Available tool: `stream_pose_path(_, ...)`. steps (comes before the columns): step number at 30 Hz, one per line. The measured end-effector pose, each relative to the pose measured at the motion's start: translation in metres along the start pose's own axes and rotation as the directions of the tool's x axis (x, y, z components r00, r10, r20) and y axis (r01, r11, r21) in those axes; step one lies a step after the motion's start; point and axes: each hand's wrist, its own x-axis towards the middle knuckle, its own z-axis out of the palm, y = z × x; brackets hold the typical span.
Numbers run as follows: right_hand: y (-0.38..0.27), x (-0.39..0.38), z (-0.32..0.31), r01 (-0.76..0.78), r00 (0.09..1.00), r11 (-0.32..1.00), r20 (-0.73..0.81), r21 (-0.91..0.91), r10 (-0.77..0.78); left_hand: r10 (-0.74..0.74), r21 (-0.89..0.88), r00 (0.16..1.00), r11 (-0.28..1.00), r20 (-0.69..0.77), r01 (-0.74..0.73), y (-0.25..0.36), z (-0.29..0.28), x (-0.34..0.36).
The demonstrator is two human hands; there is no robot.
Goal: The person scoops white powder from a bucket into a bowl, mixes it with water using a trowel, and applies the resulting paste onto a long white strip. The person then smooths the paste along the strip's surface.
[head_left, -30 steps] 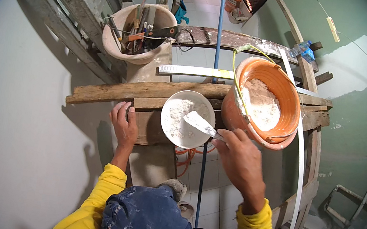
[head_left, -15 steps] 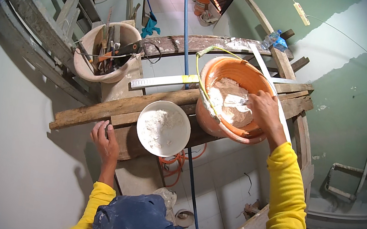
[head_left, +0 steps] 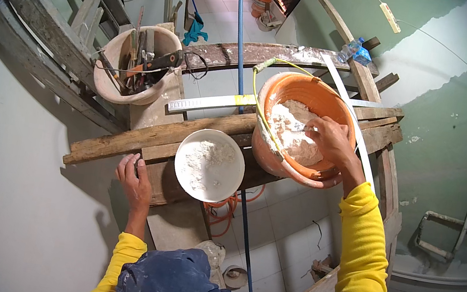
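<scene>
My right hand [head_left: 332,141] reaches into an orange bucket [head_left: 262,150] with pale powder [head_left: 295,116] inside. Its fingers are closed round something whitish at the powder, too blurred to name. A yellow-green handle arches over the bucket's left side. Left of the bucket, a round white tub [head_left: 180,169] sits on the planks, with loose white powder [head_left: 212,158] on its bottom. Close to the planks' left end is my left hand [head_left: 135,179], fingers loosely bent and slightly apart, with no held object that I can make out.
Rough wooden planks [head_left: 106,148] support both containers. A pale tool bucket [head_left: 105,75] stands at far left beside a ladder [head_left: 48,52]. White strips [head_left: 209,105] lie beside the orange bucket. A blue pole [head_left: 240,44] crosses behind; an orange hose [head_left: 224,210] lies below.
My right hand has shifted slightly left within the orange bucket, and the powder there looks disturbed. My left hand stays in place. The view has shifted a little.
</scene>
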Motion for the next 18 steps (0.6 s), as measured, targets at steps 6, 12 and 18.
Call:
stream_pose_path(6,-0.004,-0.022,-0.033,-0.015,0.991,1.0,-0.136,-0.016,0.013,0.002,0.015,1.0,1.0,-0.001,-0.002,0.001,0.001,-0.001)
stream_pose_path(12,-0.037,-0.062,-0.06,0.159,0.94,0.985,-0.317,0.065,-0.131,0.042,0.025,0.998,0.999,-0.038,-0.041,-0.003,0.002,0.004)
stream_pose_path(18,-0.119,-0.11,-0.045,0.134,0.975,0.958,-0.208,0.255,-0.081,0.012,-0.007,0.999,1.0,-0.05,-0.012,-0.004,0.004,0.0)
